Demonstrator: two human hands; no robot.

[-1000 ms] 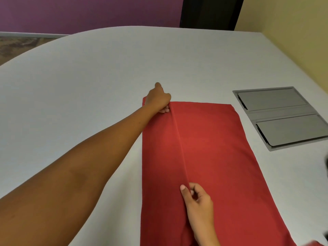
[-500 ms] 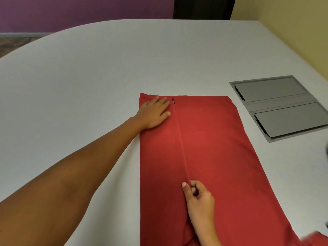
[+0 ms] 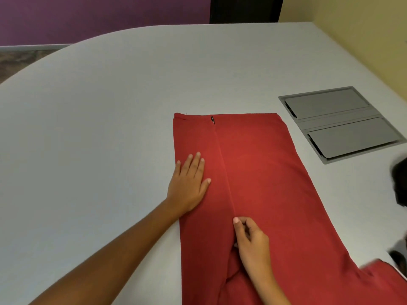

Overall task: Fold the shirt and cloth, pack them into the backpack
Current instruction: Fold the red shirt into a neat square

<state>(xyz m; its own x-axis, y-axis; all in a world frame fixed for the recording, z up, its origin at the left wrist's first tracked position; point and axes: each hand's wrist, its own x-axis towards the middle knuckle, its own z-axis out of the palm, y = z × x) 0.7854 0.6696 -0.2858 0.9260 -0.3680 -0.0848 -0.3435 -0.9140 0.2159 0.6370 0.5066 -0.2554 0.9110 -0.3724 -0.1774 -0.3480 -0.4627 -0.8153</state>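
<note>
A long red cloth (image 3: pixel 264 177) lies flat on the grey table, running from the middle toward me, with its left part folded over so a fold edge runs down its length. My left hand (image 3: pixel 189 186) lies flat with straight fingers on the folded left flap. My right hand (image 3: pixel 251 241) pinches the fold edge nearer to me, thumb and fingers curled on the fabric. A dark object (image 3: pixel 399 183), maybe the backpack, shows only partly at the right edge.
A grey metal cable hatch (image 3: pixel 341 123) with two lids is set into the table (image 3: pixel 110 128) right of the cloth. The table's curved far edge meets a purple wall; a yellow wall runs along the right.
My left hand has slid from the cloth's far corner toward me along the folded flap, going from pinching to lying flat. My right hand has stayed on the fold edge.
</note>
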